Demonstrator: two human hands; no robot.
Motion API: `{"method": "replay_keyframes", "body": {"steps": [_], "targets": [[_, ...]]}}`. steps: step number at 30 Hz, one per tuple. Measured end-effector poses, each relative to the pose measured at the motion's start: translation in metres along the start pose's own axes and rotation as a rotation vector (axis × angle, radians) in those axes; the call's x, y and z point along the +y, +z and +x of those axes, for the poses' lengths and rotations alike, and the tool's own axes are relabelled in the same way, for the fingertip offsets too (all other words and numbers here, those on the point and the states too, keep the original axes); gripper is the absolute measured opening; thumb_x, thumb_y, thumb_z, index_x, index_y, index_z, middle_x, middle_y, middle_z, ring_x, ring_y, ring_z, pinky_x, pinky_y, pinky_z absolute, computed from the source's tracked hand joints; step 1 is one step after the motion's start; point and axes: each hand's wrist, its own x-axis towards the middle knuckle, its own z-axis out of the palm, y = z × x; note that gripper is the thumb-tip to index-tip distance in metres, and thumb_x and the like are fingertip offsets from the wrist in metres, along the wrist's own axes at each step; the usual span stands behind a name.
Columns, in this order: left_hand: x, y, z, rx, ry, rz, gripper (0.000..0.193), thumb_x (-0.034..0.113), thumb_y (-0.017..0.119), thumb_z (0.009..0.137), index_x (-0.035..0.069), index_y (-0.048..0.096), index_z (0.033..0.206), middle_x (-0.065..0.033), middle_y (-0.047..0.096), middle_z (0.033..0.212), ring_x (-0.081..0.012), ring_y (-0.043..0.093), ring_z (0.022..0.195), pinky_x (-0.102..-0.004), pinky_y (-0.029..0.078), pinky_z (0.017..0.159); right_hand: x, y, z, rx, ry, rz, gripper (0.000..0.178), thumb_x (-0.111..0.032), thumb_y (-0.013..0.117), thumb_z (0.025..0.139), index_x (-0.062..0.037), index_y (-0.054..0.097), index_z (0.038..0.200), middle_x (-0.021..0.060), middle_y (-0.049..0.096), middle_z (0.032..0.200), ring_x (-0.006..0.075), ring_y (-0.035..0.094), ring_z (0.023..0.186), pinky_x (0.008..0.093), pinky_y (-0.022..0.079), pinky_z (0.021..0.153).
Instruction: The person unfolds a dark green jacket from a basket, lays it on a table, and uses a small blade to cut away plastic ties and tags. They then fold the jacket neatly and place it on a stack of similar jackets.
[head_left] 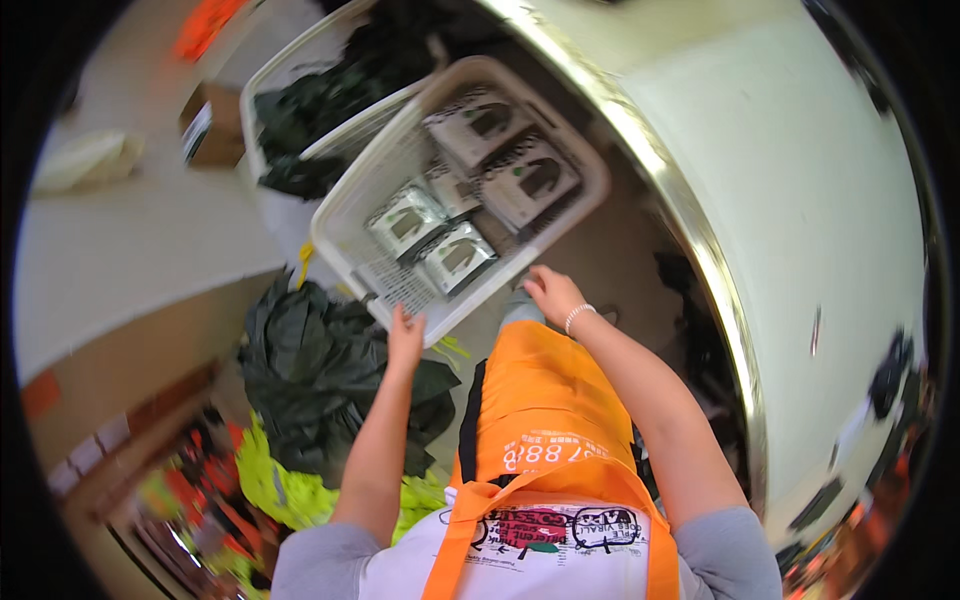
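A white plastic basket (350, 262) stands in front of me, turned at an angle. Several small boxed packages, white and black with a dark garment pictured on them, lie inside, among them a near box (458, 256) and a far box (530, 182). At the basket's near left corner, my left hand (405, 342) has its fingers closed on the rim. My right hand (556, 296), with a beaded bracelet at its wrist, is at the outer edge of the near right side. Its fingers are curled inward, and whatever they may hold is hidden.
Behind the basket is another white basket (262, 85) with dark plastic bags (325, 110). A dark bag heap (318, 370) and yellow-green fabric (275, 480) lie at the left. A pale table (800, 210) with a shiny metal edge runs along the right. A cardboard box (215, 125) sits far left.
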Motion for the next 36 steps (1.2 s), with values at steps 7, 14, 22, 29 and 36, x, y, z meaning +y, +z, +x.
{"method": "replay_keyframes", "body": {"steps": [7, 14, 22, 29, 36], "targets": [[0.124, 0.195, -0.099, -0.387, 0.371, 0.057, 0.053, 0.022, 0.062, 0.088, 0.003, 0.045, 0.134, -0.0150, 0.061, 0.111, -0.0230, 0.060, 0.094, -0.0345, 0.048, 0.083, 0.283, -0.076, -0.181, 0.156, 0.589, -0.087, 0.030, -0.028, 0.055, 0.089, -0.0053, 0.062, 0.107, 0.0194, 0.065, 0.101, 0.0372, 0.060, 0.098, 0.0419, 0.048, 0.086], [0.296, 0.274, -0.124, -0.146, 0.938, 0.027, 0.032, 0.001, 0.056, 0.087, 0.003, 0.056, 0.119, -0.0118, 0.061, 0.100, -0.0213, 0.059, 0.088, -0.0324, 0.047, 0.080, 0.406, -0.147, -0.249, 0.472, 0.618, 0.220, 0.022, -0.023, 0.057, 0.090, -0.0020, 0.063, 0.094, 0.0085, 0.066, 0.079, 0.0186, 0.063, 0.067, 0.0320, 0.050, 0.066], [0.453, 0.563, -0.177, -0.115, 1.424, 0.420, 0.057, 0.020, 0.062, 0.086, 0.006, 0.040, 0.137, -0.0164, 0.044, 0.137, -0.0313, 0.040, 0.127, -0.0403, 0.032, 0.106, 0.680, -0.189, -0.225, 0.515, 0.779, 0.222, 0.023, -0.023, 0.051, 0.087, -0.0045, 0.064, 0.090, 0.0193, 0.066, 0.092, 0.0394, 0.061, 0.092, 0.0441, 0.049, 0.082], [0.507, 0.817, -0.249, -0.054, 1.542, 0.746, 0.071, 0.017, 0.060, 0.081, 0.006, 0.031, 0.145, -0.0174, 0.027, 0.150, -0.0296, 0.027, 0.138, -0.0393, 0.023, 0.112, 1.018, -0.315, -0.195, 0.672, 0.964, 0.252, 0.023, -0.017, 0.060, 0.082, -0.0071, 0.066, 0.102, 0.0180, 0.059, 0.117, 0.0365, 0.057, 0.105, 0.0436, 0.048, 0.088], [0.505, 0.933, -0.256, 0.048, 1.391, 0.824, 0.098, 0.068, 0.053, 0.079, -0.001, 0.026, 0.143, -0.0144, 0.037, 0.141, -0.0250, 0.043, 0.119, -0.0390, 0.034, 0.098, 1.304, -0.406, -0.127, 1.008, 0.797, 0.045, 0.053, -0.024, 0.063, 0.085, -0.0002, 0.047, 0.130, 0.0239, 0.033, 0.143, 0.0408, 0.039, 0.126, 0.0432, 0.036, 0.104]]}}
